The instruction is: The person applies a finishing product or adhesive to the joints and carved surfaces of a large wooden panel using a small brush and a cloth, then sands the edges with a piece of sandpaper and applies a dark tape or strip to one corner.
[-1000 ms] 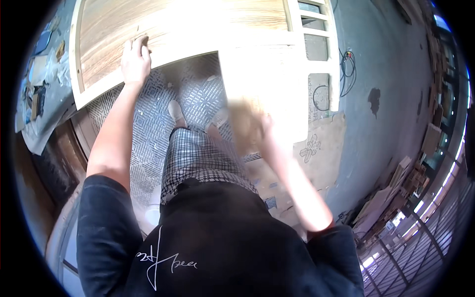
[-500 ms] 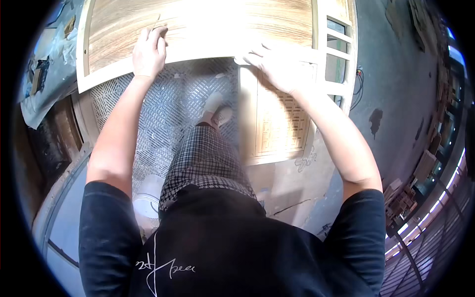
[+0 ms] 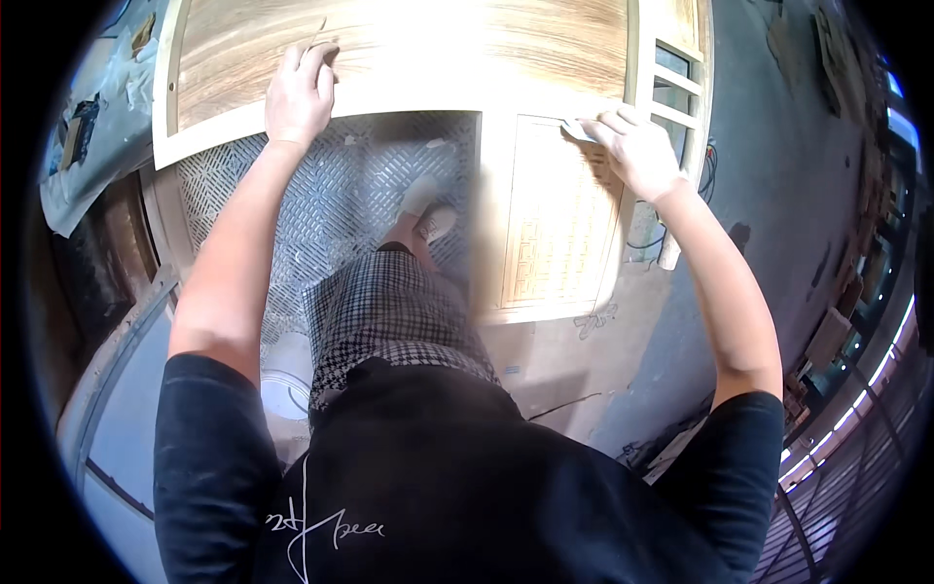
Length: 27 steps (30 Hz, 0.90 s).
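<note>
Right hand (image 3: 642, 151): fingers pinched on a small pale piece (image 3: 580, 129), thin-looking, kind unclear; it lies at the upper edge of the carved panel (image 3: 550, 263). Left hand (image 3: 300, 102): bent fingers over the pale frame (image 3: 209, 144), tips at the wood-grain panel (image 3: 243, 68). A slim stick (image 3: 319, 31) shows just past the fingertips; cannot tell whether gripped.

Woodwork lies ahead of the person, glare washing out its middle. Judged by how it lies: wood-grain panel already set within its frame, fretwork already cut in the carved panel, slats (image 3: 678, 81) in place at the right end. Surfaces look bare, no finish apparent. How much handwork is left on that upper edge: cannot tell.

Further out: patterned floor covering (image 3: 321, 195) underfoot, white bucket (image 3: 285, 397) beside the left leg, plastic-draped surface (image 3: 83, 185) at far left.
</note>
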{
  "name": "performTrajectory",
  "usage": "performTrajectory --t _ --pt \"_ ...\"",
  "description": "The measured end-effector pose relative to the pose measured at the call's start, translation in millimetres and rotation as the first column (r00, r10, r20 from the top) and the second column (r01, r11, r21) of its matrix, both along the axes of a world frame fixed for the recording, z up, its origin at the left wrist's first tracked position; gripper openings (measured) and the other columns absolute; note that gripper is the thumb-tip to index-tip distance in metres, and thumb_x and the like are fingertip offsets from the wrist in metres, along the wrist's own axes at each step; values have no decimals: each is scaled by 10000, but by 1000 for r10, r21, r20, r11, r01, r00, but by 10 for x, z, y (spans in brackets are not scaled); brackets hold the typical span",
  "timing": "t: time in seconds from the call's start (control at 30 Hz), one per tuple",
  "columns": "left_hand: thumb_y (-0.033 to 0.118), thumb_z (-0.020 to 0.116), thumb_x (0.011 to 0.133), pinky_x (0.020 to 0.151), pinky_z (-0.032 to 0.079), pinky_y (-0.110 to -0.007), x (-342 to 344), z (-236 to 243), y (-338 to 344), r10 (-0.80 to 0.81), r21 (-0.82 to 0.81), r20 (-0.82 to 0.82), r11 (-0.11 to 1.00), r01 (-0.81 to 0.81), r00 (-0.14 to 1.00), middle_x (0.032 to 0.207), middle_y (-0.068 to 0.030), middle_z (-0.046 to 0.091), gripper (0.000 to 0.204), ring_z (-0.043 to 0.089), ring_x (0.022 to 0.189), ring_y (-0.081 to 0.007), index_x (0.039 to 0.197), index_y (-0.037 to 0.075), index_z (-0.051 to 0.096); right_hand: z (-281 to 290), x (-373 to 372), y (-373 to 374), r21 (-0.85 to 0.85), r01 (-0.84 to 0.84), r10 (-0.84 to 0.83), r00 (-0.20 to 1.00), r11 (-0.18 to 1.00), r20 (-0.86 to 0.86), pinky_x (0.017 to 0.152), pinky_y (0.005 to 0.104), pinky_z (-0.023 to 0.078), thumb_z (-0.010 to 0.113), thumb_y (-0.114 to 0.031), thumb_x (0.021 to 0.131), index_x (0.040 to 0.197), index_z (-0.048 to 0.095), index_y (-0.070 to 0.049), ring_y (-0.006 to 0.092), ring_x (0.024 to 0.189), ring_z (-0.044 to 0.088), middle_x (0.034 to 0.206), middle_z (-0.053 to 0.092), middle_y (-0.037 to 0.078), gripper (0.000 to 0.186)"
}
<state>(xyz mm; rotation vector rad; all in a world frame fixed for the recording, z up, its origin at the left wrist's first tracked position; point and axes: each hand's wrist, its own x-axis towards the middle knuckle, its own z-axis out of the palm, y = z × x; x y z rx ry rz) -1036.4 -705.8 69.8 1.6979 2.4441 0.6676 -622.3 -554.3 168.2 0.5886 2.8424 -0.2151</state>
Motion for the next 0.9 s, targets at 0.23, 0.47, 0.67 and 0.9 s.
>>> performTrajectory --t 0.23,0.47,0.67,0.9 --pt "179 578 927 820 536 -467 -19 -59 4 -52 120 -31 991 55 998 1091 -111 620 251 645 946 -352 1153 181 687 52 436 133 179 -27 6 993 984 115 765 314 559 615 -110 800 1134 665 -164 193 951 635 994 636 -9 342" --pt "165 568 927 814 535 -460 7 -39 4 -45 76 -30 996 47 999 1076 -116 628 251 649 926 -352 1144 179 694 326 671 55 276 144 -170 983 950 74 763 340 556 619 -51 761 1110 674 -186 207 926 625 919 597 9 378" --pt "185 547 954 823 537 -448 41 13 -3 -42 61 -30 997 44 999 1072 -115 615 246 647 943 -349 1153 181 691 -30 748 -350 -334 854 -916 390 398 -94 777 373 538 676 -205 899 1071 707 -12 307 851 705 930 723 169 260" --pt "153 507 971 820 522 -445 85 101 13 -41 14 -37 999 42 998 1046 -143 608 280 654 928 -338 1189 164 683 -298 710 -546 -479 827 -954 219 294 -207 759 384 535 678 -206 887 1058 709 13 308 781 711 825 720 186 280"
